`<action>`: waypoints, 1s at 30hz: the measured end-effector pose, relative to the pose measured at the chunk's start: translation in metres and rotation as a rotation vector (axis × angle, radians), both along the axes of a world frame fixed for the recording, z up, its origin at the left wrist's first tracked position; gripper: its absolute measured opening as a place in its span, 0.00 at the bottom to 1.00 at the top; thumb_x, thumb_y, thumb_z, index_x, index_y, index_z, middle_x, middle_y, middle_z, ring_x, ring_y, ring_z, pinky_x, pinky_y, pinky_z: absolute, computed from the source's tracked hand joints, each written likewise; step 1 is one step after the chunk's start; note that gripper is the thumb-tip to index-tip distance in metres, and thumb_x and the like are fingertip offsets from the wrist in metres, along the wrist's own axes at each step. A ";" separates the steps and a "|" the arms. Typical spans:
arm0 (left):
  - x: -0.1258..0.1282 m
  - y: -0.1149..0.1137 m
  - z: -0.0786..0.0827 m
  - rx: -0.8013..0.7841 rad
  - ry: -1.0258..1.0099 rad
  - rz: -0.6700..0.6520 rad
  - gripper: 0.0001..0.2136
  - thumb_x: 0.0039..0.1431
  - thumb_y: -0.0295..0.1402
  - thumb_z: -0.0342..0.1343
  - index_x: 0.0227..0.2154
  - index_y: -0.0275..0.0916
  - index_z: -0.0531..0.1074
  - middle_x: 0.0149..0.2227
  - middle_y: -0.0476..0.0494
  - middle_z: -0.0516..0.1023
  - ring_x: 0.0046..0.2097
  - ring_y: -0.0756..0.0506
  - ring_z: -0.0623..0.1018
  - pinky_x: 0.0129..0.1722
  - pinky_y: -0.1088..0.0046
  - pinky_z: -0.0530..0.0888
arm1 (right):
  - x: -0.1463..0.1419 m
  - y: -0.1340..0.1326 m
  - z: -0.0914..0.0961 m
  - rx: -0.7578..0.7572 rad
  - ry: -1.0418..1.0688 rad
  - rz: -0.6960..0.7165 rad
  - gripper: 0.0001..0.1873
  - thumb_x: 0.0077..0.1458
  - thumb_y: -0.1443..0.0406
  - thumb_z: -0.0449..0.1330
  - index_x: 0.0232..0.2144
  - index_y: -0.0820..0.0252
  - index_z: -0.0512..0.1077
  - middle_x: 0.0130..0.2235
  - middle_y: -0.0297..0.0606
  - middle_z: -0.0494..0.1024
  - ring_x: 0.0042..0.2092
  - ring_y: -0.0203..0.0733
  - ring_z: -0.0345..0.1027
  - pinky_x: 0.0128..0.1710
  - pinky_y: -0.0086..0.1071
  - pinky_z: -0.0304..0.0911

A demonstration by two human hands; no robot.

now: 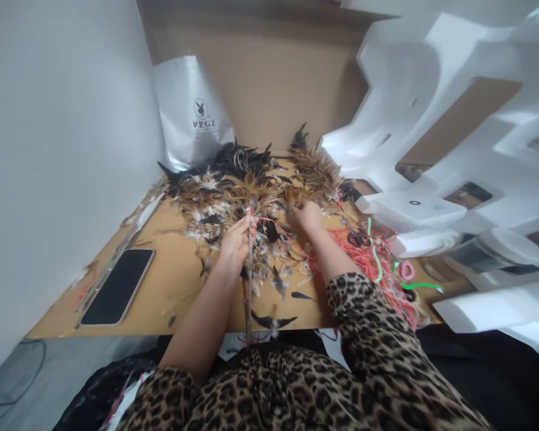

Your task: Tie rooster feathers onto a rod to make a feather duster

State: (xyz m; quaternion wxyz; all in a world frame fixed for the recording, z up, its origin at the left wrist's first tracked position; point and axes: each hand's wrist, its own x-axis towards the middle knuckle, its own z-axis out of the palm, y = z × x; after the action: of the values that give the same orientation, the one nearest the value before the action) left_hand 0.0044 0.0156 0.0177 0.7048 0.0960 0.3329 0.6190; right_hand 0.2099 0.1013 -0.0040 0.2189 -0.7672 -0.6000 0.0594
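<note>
My left hand (239,239) is closed around a thin stick (250,281) that runs down toward my lap. At the stick's top, brown feathers (251,191) fan out above a red-and-white binding (250,211). From that binding a red string (276,224) stretches right toward a tangle of red strips (341,248). My right hand (309,216) reaches into the brown feathers on the table, its fingers bent and drawn together. Whatever lies between those fingertips is hidden. Loose black, brown and white feathers (206,197) spread around both hands.
A dark phone (118,287) lies on the table (170,239) at the left, beside a white wall. Behind the feathers stands a silver-white bag (193,114). A brown feather bundle (317,167) lies at the back right. White machine-like housings (413,206) crowd the right, near a pink ring (406,270).
</note>
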 end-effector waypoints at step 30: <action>0.020 -0.011 -0.013 0.126 0.206 0.154 0.04 0.49 0.28 0.62 0.26 0.31 0.74 0.18 0.50 0.72 0.19 0.57 0.67 0.21 0.82 0.62 | -0.086 -0.067 0.012 -0.047 1.477 0.426 0.19 0.31 0.55 0.71 0.20 0.59 0.70 0.20 0.28 0.70 0.23 0.31 0.60 0.26 0.28 0.58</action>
State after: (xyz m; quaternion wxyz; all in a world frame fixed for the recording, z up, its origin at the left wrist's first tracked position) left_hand 0.0247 0.0041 0.0048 0.6100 0.1772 0.3703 0.6778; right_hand 0.1238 0.0344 0.0083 0.5300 -0.4008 -0.4316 0.6101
